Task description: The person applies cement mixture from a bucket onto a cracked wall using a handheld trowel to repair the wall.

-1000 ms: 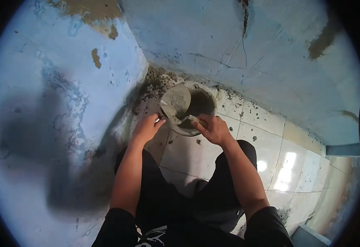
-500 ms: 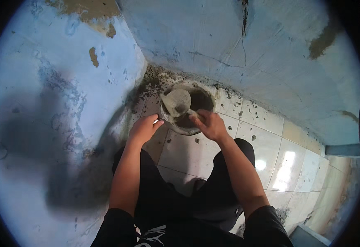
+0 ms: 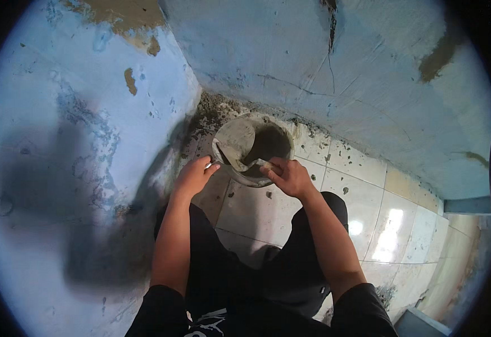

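One bucket, one trowel, two bare hands in a blue corner

A person in black works over a single bucket (image 3: pixel 252 182) on a tiled floor (image 3: pixel 256 213), near the corner where two blue walls (image 3: pixel 256 50) meet. The bucket's inside is grey and deep in shadow; how full it is cannot be told. One trowel (image 3: pixel 237 140) lies across its opening, the round, grey-smeared blade over the left part and the handle pointing right. The right hand (image 3: pixel 291 177) grips that handle above the near rim. The left hand (image 3: pixel 195 177), fingers curled, is at the bucket's left edge, a pale sliver (image 3: pixel 209 165) showing between thumb and fingers; whether it grips the rim cannot be told. Dark crumbs (image 3: pixel 214 106), too many to count, litter the floor, thickest in the corner. Two knees flank the near side, and a broad shadow (image 3: pixel 37 168) falls on the left wall.
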Tool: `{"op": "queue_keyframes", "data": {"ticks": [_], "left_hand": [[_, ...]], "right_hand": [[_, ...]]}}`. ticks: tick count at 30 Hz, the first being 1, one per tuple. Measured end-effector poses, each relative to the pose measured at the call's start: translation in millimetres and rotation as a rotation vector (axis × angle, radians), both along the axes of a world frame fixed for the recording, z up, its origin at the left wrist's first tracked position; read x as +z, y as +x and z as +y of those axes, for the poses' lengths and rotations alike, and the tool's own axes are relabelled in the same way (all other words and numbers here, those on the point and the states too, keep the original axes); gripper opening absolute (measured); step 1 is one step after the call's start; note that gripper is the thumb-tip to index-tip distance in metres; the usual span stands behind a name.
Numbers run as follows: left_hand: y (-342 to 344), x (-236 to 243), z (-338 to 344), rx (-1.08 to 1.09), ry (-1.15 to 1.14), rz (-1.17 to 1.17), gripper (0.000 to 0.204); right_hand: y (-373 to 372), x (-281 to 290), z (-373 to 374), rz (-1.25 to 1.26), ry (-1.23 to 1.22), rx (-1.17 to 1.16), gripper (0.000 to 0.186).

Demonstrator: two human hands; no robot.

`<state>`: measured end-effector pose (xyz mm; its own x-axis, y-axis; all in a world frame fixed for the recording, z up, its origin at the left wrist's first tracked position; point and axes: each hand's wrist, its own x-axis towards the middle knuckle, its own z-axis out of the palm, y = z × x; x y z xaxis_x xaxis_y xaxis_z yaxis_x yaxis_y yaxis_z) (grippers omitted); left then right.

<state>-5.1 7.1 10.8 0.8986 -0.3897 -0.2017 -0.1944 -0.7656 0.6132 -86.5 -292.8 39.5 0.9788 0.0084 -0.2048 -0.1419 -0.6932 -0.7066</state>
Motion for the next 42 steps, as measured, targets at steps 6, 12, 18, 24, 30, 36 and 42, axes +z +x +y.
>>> {"op": "queue_keyframes", "data": {"ticks": [6, 12, 18, 24, 30, 36, 42], "left_hand": [[0.9, 4.4, -1.0, -0.056, 0.001, 0.053, 0.046], [3.1, 21.9, 9.3, -0.011, 0.134, -0.030, 0.042], [2.6, 38.2, 17.1, 0.042, -0.002, -0.020, 0.041], [1.0, 37.5, 20.3, 0.050, 0.024, 0.033, 0.037], [-6.2, 29.9, -3.7, -0.018, 0.046, -0.108, 0.027], [-4.7, 14.2, -13.8, -0.158, 0.045, -0.203, 0.020], [4.2, 18.0, -10.6, -0.134, 0.005, -0.248, 0.024]], "right_hand": [[12.3, -22.6, -19.9, -0.016, -0.226, -0.210, 0.045], [11.4, -39.3, -18.9, -0.004, -0.308, -0.288, 0.040], [9.2, -43.9, -13.8, -0.138, -0.104, -0.226, 0.036], [9.0, -32.1, -7.0, -0.172, -0.036, -0.252, 0.040], [9.3, -37.4, -11.3, -0.292, 0.405, -0.335, 0.035], [7.0, 19.4, -5.3, 0.211, 1.083, -0.335, 0.033], [8.9, 13.7, -26.1, 0.448, 1.179, -0.294, 0.041]]}}
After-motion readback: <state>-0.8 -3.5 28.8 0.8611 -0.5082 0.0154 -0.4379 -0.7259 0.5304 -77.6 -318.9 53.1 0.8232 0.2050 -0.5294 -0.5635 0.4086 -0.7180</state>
